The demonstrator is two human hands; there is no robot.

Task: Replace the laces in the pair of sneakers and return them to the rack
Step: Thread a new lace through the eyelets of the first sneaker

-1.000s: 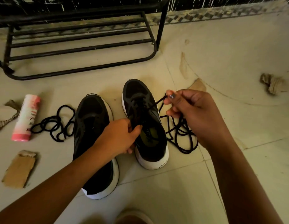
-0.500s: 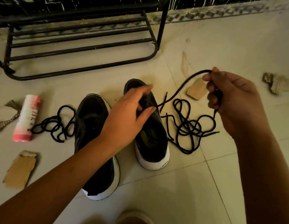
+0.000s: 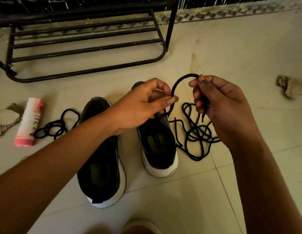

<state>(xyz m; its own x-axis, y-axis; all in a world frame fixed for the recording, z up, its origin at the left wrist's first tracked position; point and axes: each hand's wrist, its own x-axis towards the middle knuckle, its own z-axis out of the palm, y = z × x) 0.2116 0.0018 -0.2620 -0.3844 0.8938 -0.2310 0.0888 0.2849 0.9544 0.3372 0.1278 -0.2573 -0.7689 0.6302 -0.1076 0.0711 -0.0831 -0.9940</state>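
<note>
Above the right-hand sneaker [image 3: 157, 141], we see left grip [image 3: 140, 107] & right grip [image 3: 221, 105] each pinching the black lace [image 3: 185, 76], arched btwn them; its slack lies coiled on floor [image 3: 197, 191] just beside it.

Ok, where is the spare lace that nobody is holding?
In the head view the spare lace lies coiled on the floor at the left, between the pink bottle and the left-hand sneaker.

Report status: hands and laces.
Left hand, right hand pinch black lace, arched between them. Left sneaker, right sneaker on floor, off rack. Spare lace beside left sneaker.
</note>
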